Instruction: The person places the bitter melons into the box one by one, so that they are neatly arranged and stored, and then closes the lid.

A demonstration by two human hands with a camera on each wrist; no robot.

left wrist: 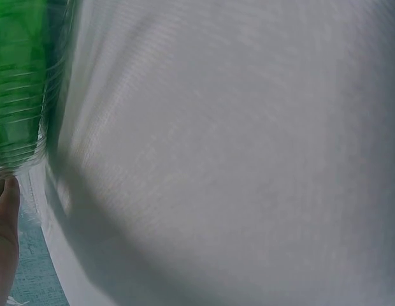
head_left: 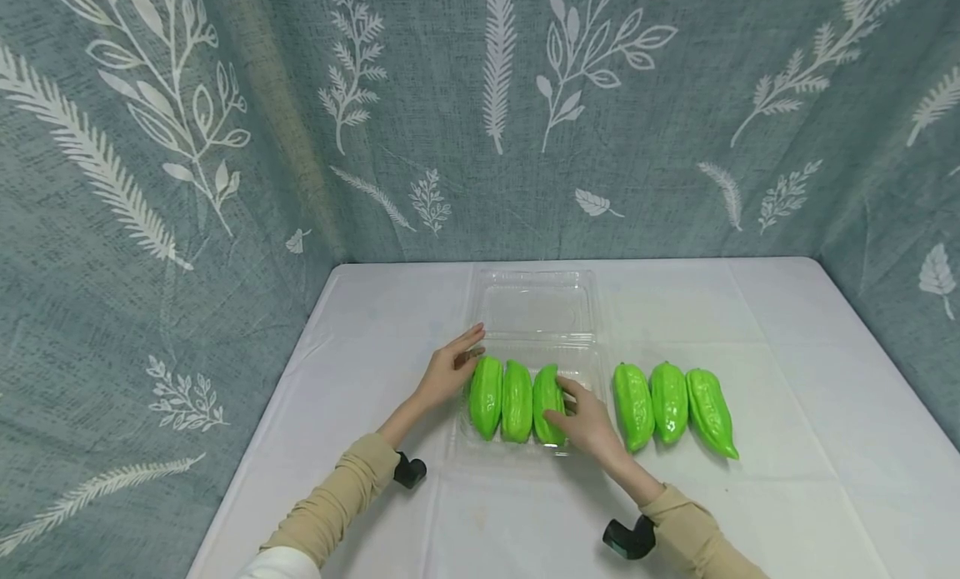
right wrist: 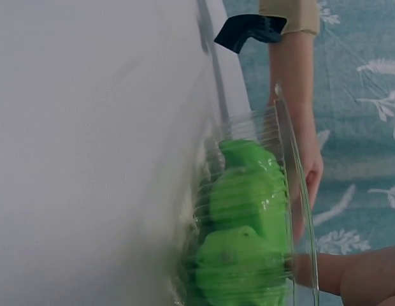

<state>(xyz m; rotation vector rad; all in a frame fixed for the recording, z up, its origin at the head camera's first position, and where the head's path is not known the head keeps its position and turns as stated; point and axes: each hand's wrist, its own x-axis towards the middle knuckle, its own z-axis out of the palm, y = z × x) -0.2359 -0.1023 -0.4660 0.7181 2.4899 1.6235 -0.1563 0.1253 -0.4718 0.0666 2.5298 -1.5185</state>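
A clear plastic clamshell container [head_left: 588, 366] lies on the table with its lid [head_left: 536, 308] folded back. Inside stand three glossy, ridged green bitter melons side by side: a left one [head_left: 486, 398], a middle one [head_left: 517, 401] and a right one [head_left: 547, 404]. My right hand [head_left: 592, 421] pinches the right melon between thumb and fingers. My left hand [head_left: 446, 371] rests at the container's left side, fingers extended along the rim near the hinge. In the left wrist view a fingertip [left wrist: 11, 185] meets the container's ribbed wall.
Three more green melons lie in a row right of the container: one near it [head_left: 633, 406], one in the middle [head_left: 669, 402] and one slanting outward [head_left: 712, 413]. A white cloth [head_left: 787, 429] covers the table. Patterned curtains [head_left: 450, 187] hang behind and at both sides.
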